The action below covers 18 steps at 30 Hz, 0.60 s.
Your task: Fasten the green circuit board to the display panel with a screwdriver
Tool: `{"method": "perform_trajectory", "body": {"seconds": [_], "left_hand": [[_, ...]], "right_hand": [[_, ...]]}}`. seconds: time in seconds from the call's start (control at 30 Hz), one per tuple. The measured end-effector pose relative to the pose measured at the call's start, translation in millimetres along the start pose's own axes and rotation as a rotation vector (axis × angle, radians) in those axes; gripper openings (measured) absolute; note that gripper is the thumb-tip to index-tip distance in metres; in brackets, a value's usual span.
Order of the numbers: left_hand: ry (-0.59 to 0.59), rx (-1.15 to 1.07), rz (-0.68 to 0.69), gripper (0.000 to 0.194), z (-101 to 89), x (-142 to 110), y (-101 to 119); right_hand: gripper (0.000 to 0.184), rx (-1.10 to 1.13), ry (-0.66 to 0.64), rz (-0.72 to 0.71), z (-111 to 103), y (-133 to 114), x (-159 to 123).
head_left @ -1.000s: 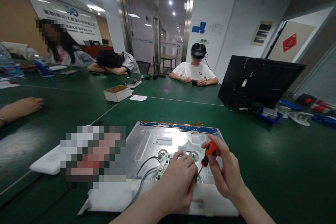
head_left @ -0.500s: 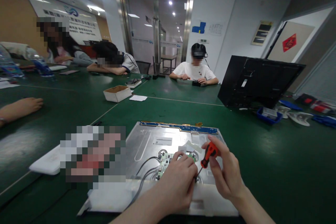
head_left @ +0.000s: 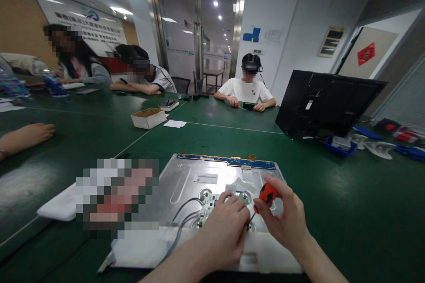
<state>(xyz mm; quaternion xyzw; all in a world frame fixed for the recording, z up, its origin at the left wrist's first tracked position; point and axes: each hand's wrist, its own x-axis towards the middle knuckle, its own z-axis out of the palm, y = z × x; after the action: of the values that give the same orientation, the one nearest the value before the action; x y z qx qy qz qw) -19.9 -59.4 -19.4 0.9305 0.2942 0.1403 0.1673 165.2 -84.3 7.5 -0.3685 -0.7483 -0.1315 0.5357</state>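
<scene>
Over the lower middle of the panel, left hand [head_left: 229, 221]: lying across the circuit board [head_left: 210, 203], its fingers bending; their tips are hiding, so whether they are gripping anything cannot be told.
Right hand [head_left: 288, 219]: pinching the red-and-black screwdriver [head_left: 267, 194] by its handle between thumb and fingers.
Screwdriver: leaning above the panel, its shaft slanting down toward the left hand, its tip hiding from view.
Metal panel [head_left: 189, 181]: lying flat on the green table [head_left: 206, 141], carrying the board, with grey and black cables [head_left: 181, 230] running from the board's side.
Blue strip [head_left: 215, 159]: running along the panel's far edge.
White object [head_left: 59, 205]: resting left of the panel, partly blurring out.
Bystander's hand [head_left: 40, 132]: resting on the table, farther left.
Open box [head_left: 149, 119]: sitting beyond the panel, near a paper slip [head_left: 175, 124].
Black monitor [head_left: 328, 104]: standing at far right, behind a blue tray [head_left: 327, 145].
White-shirted person [head_left: 247, 90]: sitting across the table, before glass doors [head_left: 179, 31].
</scene>
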Motion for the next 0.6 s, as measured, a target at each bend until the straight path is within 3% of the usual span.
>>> {"method": "perform_trajectory", "body": {"seconds": [0.23, 0.6], "left_hand": [[0.036, 0.034, -0.008, 0.011, 0.0, -1.2, 3.3], [0.003, 0.004, -0.011, 0.021, -1.1, -0.2, 1.7]], "right_hand": [[0.045, 0.085, -0.048, 0.032, -4.0, -4.4, 2.0], [0.036, 0.007, 0.018, -0.015, 0.9, 0.1, -0.5]]}}
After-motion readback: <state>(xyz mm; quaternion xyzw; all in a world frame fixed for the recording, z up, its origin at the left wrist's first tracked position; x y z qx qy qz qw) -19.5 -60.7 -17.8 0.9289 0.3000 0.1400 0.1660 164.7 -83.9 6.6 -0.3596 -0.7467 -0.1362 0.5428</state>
